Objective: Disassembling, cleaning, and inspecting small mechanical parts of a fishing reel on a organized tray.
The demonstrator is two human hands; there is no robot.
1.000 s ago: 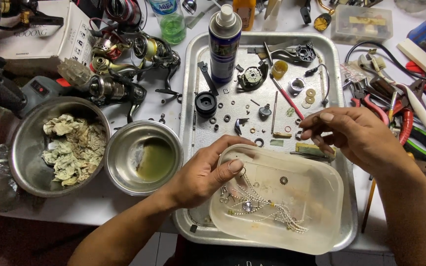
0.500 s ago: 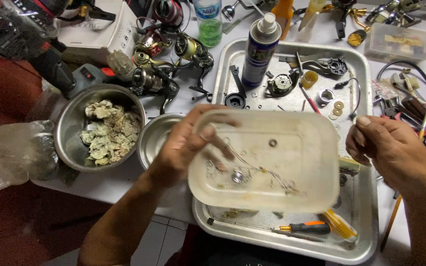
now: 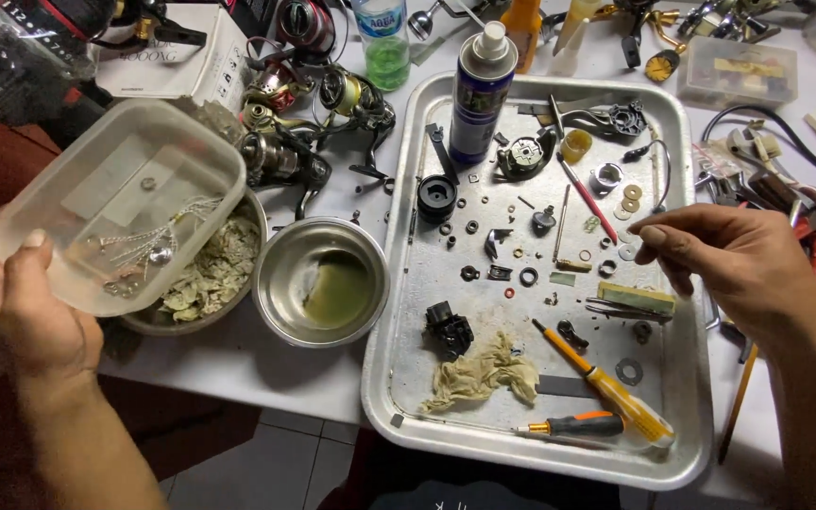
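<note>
The left hand (image 3: pixel 35 312) grips a clear plastic tub (image 3: pixel 115 203) by its near edge, thumb over the rim and fingers underneath, and holds it tilted in the air. Small metal parts and thin wire springs lie inside the tub, showing through its wall. Directly under the tub's far side sits a steel bowl of crumpled rag scraps (image 3: pixel 210 274), and just to the right of that stands a second steel bowl (image 3: pixel 321 281) with a film of greenish liquid at its bottom.

The right hand (image 3: pixel 739 264) hovers over the right part of a metal tray (image 3: pixel 682 453) on the counter (image 3: pixel 266 364), its fingers curled together with thumb and forefinger pressed tip to tip; whether anything tiny sits between them cannot be told. Below this hand lie washers, rings and small dark parts. Nearer the person than the hand rest a yellow-handled screwdriver (image 3: pixel 616 392), a smaller orange-and-black screwdriver (image 3: pixel 578 427) and a stained rag (image 3: pixel 479 373). Beyond the hand, at the tray's far edge, stands a spray can (image 3: pixel 479 94).
</note>
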